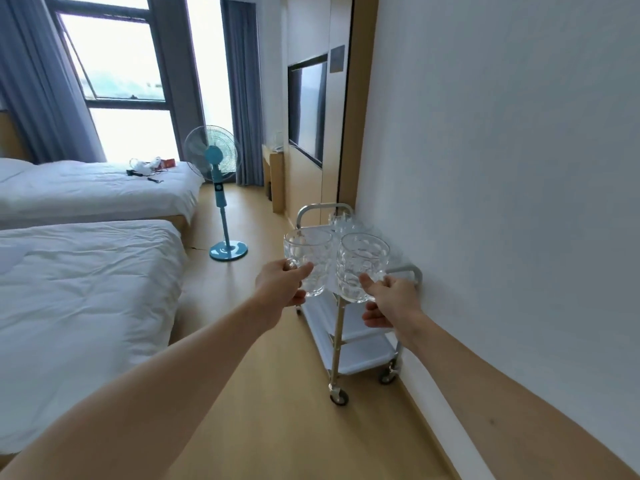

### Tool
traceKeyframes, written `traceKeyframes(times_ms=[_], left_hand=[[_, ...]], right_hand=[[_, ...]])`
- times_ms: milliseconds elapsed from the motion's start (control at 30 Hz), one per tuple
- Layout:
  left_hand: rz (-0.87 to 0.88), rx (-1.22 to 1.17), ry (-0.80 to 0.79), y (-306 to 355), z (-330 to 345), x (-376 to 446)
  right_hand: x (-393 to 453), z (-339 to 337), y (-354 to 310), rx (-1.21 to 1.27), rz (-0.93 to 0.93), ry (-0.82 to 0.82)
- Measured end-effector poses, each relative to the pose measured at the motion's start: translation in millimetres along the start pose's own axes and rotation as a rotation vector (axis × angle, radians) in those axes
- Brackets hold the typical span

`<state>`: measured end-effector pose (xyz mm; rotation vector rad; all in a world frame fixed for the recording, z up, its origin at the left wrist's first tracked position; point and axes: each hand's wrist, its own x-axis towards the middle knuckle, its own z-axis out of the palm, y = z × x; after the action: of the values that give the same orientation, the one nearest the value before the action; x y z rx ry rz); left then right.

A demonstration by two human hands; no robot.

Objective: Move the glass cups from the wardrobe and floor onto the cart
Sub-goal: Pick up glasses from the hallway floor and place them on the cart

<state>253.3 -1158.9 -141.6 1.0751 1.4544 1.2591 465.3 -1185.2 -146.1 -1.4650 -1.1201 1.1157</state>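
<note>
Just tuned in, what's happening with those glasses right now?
A person holds two glass mugs out in front of the cart: the left hand grips one mug, the right hand the other mug. Neither is set down yet. More glasses already stand at the cart's far end.

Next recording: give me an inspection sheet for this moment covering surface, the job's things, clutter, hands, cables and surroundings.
Surface: cart with white shelves and castors stands against the white wall; wooden floor.
Job's things: left glass cup and right glass cup held in the air in front of the cart's top shelf; more glassware already at its far end.
Clutter: small items on the far bed.
Hands: left hand grips the left glass cup; right hand grips the right glass cup.
Cables: nothing seen for certain.
Surroundings: two white beds, blue standing fan, curtained window, wall screen.
</note>
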Motion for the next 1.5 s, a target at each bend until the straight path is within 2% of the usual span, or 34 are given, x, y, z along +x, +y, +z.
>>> traceKeyframes(times_ms=[200, 467, 1000, 1233, 1500], left_hand=[[-0.048, 0.050, 0.127, -7, -23, 69], [-0.096, 0.046, 0.162, -25, -67, 156], [-0.130, 0.031, -0.001, -57, -138, 390], [-0.168, 0.069, -0.070, -70, -137, 471], [-0.168, 0.130, -0.129, -82, -100, 578]], right_hand=[[79, 47, -4, 0.026, 0.061, -0.112], [155, 117, -3, 0.042, 0.097, -0.154], [310, 280, -5, 0.011, 0.174, -0.037], [377, 306, 6, -0.008, 0.226, 0.027], [493, 318, 29, -0.021, 0.260, 0.053]])
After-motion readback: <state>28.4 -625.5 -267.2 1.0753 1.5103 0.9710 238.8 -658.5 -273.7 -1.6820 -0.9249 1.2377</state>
